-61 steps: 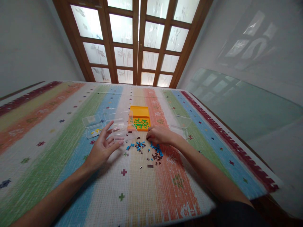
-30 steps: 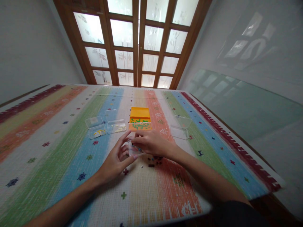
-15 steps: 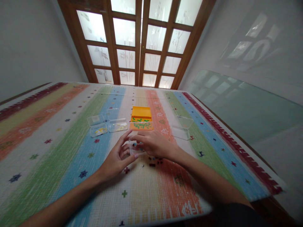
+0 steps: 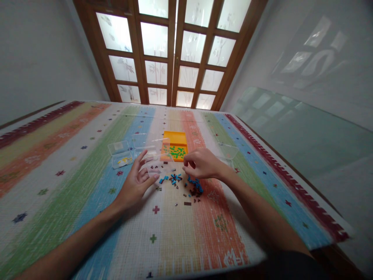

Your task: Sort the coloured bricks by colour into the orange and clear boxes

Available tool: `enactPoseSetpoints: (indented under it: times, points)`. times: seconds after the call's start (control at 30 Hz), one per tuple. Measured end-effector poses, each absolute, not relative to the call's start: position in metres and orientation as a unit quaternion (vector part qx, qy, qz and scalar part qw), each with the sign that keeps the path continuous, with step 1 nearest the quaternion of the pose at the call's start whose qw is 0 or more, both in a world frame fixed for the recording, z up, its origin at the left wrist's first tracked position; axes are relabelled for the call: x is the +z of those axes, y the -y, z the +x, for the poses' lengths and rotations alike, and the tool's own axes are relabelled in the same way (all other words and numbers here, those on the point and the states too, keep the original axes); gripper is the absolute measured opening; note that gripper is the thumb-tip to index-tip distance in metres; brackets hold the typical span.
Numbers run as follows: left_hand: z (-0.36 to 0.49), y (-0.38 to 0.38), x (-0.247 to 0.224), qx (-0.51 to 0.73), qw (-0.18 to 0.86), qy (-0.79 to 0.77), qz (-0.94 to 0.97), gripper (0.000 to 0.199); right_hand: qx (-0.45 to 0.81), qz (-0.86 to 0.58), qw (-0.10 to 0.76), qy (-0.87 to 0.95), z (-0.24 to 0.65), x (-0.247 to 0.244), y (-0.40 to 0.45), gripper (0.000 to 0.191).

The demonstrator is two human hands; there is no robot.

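My left hand (image 4: 138, 182) grips a clear plastic box (image 4: 166, 147) by its left side, fingers behind and thumb in front, holding it tilted above the tablecloth. A few small dark pieces show through its clear plastic, but I cannot tell whether they are inside or behind it. My right hand (image 4: 201, 164) hovers just right of the box, its fingers curled into a pinch; whatever is between them is too small to make out. Below both hands lie small blue bricks (image 4: 175, 178) and a second blue and brown heap (image 4: 196, 186). A longer brown brick (image 4: 187, 203) lies nearer me.
Behind the hands stands an open orange box (image 4: 175, 136) with many small green bricks. To the left is an open clear box (image 4: 118, 147) with yellow pieces; another clear box sits beside it, partly hidden. An open clear box (image 4: 229, 150) stands at the right, on a striped tablecloth (image 4: 140, 241).
The clear box has moved up and left with my left hand and tilted. My right hand has come out of it and shifted right and up, uncovering the blue and brown bricks on the cloth.
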State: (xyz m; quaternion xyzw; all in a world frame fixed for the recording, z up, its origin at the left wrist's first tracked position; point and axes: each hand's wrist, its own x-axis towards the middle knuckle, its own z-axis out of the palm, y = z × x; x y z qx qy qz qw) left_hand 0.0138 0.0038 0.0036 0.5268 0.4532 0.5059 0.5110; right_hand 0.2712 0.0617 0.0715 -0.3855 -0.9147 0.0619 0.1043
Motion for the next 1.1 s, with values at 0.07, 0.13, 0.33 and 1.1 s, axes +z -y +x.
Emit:
enactPoseSetpoints:
  times: [0.07, 0.13, 0.33, 1.1]
  points:
    - [0.011, -0.007, 0.004, 0.512, 0.497, -0.464, 0.526, 0.089, 0.057, -0.397, 0.046, 0.915, 0.267, 0.06, -0.067, 0.015]
    - [0.009, -0.009, 0.004, 0.511, 0.484, -0.471, 0.531, 0.086, 0.048, -0.404, 0.035, 0.913, 0.261, 0.046, -0.069, 0.017]
    - [0.007, -0.008, 0.006, 0.506, 0.475, -0.471, 0.544, 0.078, 0.055, -0.403, 0.023, 0.913, 0.246, 0.021, -0.071, 0.017]
    - [0.023, 0.012, 0.001, 0.432, 0.53, -0.412, 0.602, 0.075, 0.04, -0.342, 0.076, 0.936, 0.237, 0.05, -0.045, 0.025]
